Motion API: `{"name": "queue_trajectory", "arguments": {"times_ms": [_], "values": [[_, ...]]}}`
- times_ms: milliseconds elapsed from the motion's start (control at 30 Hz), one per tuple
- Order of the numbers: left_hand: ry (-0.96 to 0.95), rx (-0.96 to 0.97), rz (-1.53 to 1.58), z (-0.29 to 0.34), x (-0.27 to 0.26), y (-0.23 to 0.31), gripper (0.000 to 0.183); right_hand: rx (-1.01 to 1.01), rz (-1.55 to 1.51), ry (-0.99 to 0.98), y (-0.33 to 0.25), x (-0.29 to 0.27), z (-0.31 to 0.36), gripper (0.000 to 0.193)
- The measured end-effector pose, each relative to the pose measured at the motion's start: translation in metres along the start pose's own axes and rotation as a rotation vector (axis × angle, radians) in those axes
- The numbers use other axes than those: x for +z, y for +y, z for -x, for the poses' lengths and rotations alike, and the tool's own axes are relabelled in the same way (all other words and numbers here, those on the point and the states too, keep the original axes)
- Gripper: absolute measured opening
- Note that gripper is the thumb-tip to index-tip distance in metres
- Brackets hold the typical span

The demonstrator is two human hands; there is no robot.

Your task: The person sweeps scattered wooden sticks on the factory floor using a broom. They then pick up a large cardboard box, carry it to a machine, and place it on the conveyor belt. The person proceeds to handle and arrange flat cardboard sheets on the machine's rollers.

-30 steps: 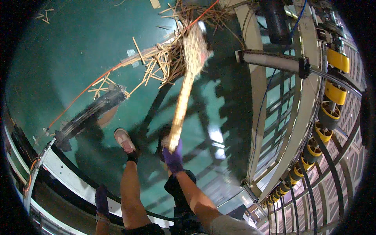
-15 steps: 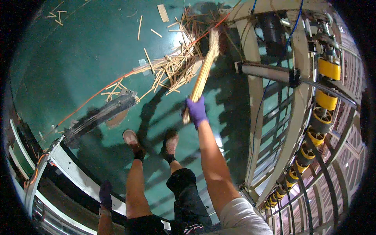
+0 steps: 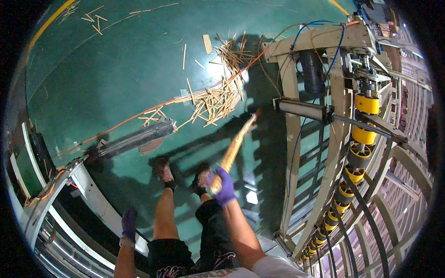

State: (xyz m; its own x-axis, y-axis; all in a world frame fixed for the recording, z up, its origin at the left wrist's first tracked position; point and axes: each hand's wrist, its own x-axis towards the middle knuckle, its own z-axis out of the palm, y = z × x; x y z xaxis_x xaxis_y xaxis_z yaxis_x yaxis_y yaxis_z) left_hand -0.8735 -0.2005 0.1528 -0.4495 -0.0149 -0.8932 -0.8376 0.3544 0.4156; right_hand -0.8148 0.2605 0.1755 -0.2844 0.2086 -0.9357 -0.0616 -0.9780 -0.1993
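My right hand [image 3: 224, 186], in a purple glove, is wrapped round the thick end of a short, pale yellow broom [image 3: 236, 144]. The broom slants away from me over the green floor, its narrow, frayed end short of a pile of thin wooden sticks [image 3: 214, 105]. My left hand [image 3: 129, 224], gloved in dark purple, hangs low at the left beside the white rail; its fingers are too dark to make out.
A black bar [image 3: 134, 139] and an orange hose [image 3: 125, 121] lie across the floor. At the right stands a beige machine frame [image 3: 289, 134] with a cylinder [image 3: 303, 110] and a row of yellow-and-black rollers [image 3: 359, 157]. A white rail [image 3: 99, 197] runs at the left.
My right hand has drawn the broom back toward my body, so its frayed end has moved away from the sticks. The view has shifted, showing more floor at the far side.
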Motion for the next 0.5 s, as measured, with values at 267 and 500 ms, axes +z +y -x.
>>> {"name": "queue_trajectory", "arguments": {"times_ms": [267, 500], "values": [[-0.081, 0.196, -0.366, 0.012, -0.026, 0.025, 0.027, 0.003, 0.033, -0.168, -0.032, 0.116, 0.002, 0.021], [0.046, 0.006, 0.227, 0.021, -0.031, 0.037, 0.022, -0.047, 0.291, 0.102, 0.003, 0.038, 0.084, 0.025]]}}
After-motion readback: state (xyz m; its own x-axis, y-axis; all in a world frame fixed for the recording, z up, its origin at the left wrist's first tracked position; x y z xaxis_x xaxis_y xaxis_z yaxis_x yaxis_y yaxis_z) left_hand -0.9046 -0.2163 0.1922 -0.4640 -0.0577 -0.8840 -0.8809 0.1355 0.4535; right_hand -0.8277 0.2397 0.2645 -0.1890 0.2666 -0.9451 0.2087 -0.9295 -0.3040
